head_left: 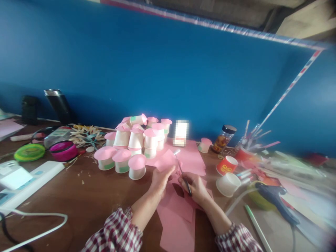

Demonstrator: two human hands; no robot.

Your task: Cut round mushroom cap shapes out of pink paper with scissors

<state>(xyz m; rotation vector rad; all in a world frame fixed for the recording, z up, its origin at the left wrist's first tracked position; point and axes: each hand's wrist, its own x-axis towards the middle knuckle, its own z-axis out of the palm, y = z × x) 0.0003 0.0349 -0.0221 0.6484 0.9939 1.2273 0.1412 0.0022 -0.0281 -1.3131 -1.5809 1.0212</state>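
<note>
My left hand [160, 177] is closed on the edge of a pink paper piece [165, 161] held just above the table. My right hand [195, 187] grips a thin dark-handled tool with a silvery tip, likely scissors [182, 171], its tip reaching up against the pink piece. Under both hands lie more pink paper sheets [175, 217]. Just left of my left hand stands a cluster of white paper cups with pink paper caps [131, 143], some stacked.
Right of my hands: a tipped white cup [228, 183], a red cup [227, 164], a glue gun [275, 196], a jar [223, 139], pens in a holder [250, 140]. On the left: a power strip [28, 182], a magenta bowl [63, 150], a green lid [29, 152], a dark flask [59, 105]. A blue wall stands behind.
</note>
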